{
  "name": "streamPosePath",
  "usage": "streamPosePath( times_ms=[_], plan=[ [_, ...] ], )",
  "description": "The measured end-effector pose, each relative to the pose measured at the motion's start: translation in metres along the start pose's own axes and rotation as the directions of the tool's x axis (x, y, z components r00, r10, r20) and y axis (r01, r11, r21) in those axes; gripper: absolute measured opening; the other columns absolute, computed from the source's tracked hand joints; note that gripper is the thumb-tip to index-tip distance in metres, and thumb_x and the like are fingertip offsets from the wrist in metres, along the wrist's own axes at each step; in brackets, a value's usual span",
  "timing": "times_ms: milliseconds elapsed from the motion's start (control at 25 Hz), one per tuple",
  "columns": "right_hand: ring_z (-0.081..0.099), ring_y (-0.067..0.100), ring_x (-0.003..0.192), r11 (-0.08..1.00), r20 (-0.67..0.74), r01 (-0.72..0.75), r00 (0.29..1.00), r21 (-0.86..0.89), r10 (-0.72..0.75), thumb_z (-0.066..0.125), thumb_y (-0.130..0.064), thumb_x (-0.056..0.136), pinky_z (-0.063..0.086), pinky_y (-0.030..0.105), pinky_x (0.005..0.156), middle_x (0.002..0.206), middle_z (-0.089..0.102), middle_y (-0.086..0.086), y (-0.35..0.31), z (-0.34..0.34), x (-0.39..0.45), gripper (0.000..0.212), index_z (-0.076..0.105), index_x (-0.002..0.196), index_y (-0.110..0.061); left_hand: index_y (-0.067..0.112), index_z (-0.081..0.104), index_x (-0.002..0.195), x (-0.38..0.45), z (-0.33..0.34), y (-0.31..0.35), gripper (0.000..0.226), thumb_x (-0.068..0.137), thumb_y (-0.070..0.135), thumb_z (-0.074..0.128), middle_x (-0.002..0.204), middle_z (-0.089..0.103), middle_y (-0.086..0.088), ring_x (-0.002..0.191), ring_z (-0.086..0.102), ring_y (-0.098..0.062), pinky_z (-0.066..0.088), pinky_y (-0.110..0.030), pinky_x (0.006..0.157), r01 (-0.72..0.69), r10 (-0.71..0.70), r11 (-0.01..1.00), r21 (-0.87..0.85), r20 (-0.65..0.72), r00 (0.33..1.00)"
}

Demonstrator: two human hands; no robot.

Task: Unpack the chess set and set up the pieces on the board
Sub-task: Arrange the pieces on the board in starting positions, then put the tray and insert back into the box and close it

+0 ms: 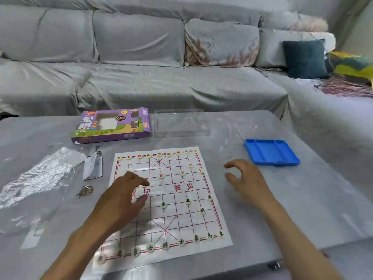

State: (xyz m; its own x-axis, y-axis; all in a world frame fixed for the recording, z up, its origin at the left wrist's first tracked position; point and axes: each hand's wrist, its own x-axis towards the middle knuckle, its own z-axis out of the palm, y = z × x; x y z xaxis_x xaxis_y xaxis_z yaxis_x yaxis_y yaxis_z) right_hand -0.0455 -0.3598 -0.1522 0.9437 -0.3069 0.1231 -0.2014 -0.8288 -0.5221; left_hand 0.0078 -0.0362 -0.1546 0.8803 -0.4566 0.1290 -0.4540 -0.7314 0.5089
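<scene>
Blue tray [271,152], compartments bare

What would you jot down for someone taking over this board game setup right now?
Left hand: over the left side of the white paper board with red grid, fingers curled; whether it holds a piece I cannot tell.
Right hand: open, above the table beside the board, holding nothing.
Purple cardboard game box, clear plastic lid and blue plastic tray lie set aside.
Done: both back rows placed, several round cream pieces forward on the right.
Left: left-side forward spots, partly hidden by the hand.
</scene>
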Motion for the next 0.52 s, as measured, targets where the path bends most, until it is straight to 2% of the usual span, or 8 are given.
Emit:
streamPosePath(
  times_ms=[160,320,440,520],
  plan=[
    [0.051,0.011,0.115,0.995,0.043,-0.088,0.995,-0.051,0.09,0.06,-0.027,0.092,0.036,0.02,0.093,0.124,0.058,-0.009,0.056,-0.017,-0.008,0.023,0.061,0.115,-0.027,0.039,0.058,0.112,0.004,0.062,0.075,0.024,0.09,0.033,0.063,0.117,0.052,0.023,0.109,0.051,-0.003,0.042,-0.021,0.089,-0.056,0.06,0.995,-0.079,0.051,0.997],
    [0.049,0.016,0.119,0.988,0.028,-0.147,0.988,-0.052,0.149,0.057,-0.024,0.091,0.041,0.029,0.1,0.136,0.051,-0.006,0.099,-0.026,-0.001,0.038,0.052,0.128,-0.027,0.035,0.056,0.122,0.03,0.123,0.152,0.03,0.092,0.034,0.054,0.126,0.053,0.015,0.114,0.049,-0.009,0.044,-0.026,0.096,-0.192,0.193,0.981,-0.022,0.177,0.965],
    [0.04,0.025,0.13,0.981,0.018,-0.168,0.985,-0.101,0.171,0.054,-0.021,0.092,0.038,0.037,0.105,0.153,0.031,0.001,0.121,-0.025,0.005,0.055,0.036,0.144,-0.023,0.026,0.05,0.13,0.053,0.164,0.18,0.041,0.09,0.033,0.052,0.133,0.046,0.002,0.119,0.044,-0.021,0.044,-0.036,0.096,-0.276,0.23,0.955,0.11,0.315,0.921],
    [0.032,0.027,0.137,0.968,0.023,-0.216,0.975,-0.13,0.221,0.049,-0.018,0.093,0.034,0.039,0.108,0.161,0.012,0.0,0.129,-0.022,0.012,0.063,0.024,0.15,-0.022,0.022,0.048,0.129,0.067,0.177,0.186,0.042,0.09,0.038,0.047,0.132,0.044,-0.002,0.12,0.041,-0.025,0.043,-0.039,0.096,-0.266,0.197,0.939,0.217,0.296,0.935]
  ],
)
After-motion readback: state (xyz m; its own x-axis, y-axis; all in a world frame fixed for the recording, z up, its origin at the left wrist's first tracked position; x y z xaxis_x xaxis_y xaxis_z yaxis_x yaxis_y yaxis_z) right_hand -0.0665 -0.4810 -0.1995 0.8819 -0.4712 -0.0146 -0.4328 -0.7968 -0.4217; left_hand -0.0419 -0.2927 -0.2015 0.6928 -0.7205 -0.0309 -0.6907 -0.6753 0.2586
